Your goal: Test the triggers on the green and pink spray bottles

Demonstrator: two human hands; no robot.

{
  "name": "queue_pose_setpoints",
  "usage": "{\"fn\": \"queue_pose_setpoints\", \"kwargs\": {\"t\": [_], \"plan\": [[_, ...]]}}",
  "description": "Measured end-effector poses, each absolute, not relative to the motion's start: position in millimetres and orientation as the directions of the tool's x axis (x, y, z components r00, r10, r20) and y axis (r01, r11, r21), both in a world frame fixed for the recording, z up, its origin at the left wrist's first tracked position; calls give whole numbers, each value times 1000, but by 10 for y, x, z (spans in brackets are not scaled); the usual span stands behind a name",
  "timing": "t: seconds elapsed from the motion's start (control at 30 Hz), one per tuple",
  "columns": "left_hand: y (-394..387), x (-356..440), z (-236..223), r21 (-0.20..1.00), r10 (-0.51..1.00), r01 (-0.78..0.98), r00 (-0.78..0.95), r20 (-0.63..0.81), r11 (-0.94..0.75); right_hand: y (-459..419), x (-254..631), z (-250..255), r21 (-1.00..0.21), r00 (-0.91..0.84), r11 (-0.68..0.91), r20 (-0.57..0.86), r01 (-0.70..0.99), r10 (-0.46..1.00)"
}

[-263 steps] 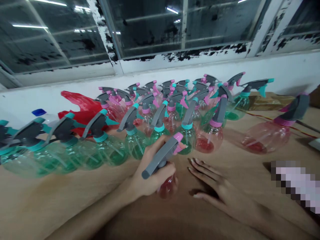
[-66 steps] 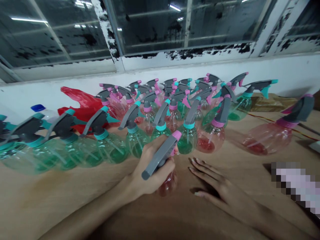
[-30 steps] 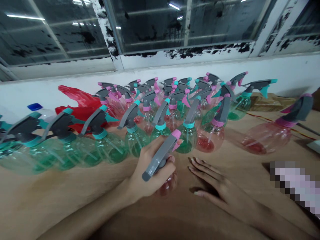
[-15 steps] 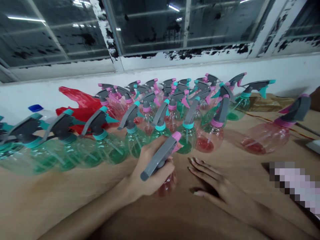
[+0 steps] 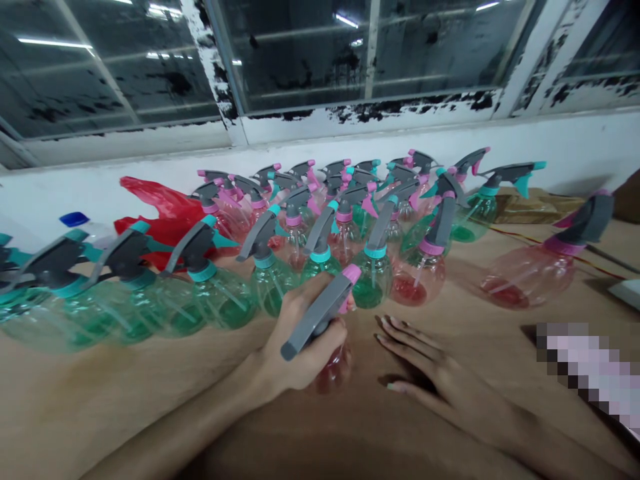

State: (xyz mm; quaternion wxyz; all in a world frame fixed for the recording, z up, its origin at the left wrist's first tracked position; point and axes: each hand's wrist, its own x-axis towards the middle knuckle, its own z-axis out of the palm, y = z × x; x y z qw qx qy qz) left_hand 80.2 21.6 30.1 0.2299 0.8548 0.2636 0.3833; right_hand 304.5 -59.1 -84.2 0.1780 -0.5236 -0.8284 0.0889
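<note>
The left grip (image 5: 307,360) holds a pink spray bottle (image 5: 320,315) (gray-topped).

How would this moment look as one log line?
left hand: grips pink spray bottle | right hand: rests on table | beyond: green bottles

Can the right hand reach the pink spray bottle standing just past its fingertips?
Probably yes: the right hand rests on the table close in front of the pink spray bottle, and nothing visible stands between them.

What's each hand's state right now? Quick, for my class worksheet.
Left hand: closed around a pink spray bottle.
Right hand: open, palm down at the table, holding nothing.
</note>
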Motion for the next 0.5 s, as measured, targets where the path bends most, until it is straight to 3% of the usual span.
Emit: {"fn": "queue_pose_setpoints", "kwargs": {"t": [0.5], "plan": [[193, 847, 254, 707, 745, 303, 472, 472, -639, -586, 3044, -852, -325, -381, 417, 171, 849, 909]]}}
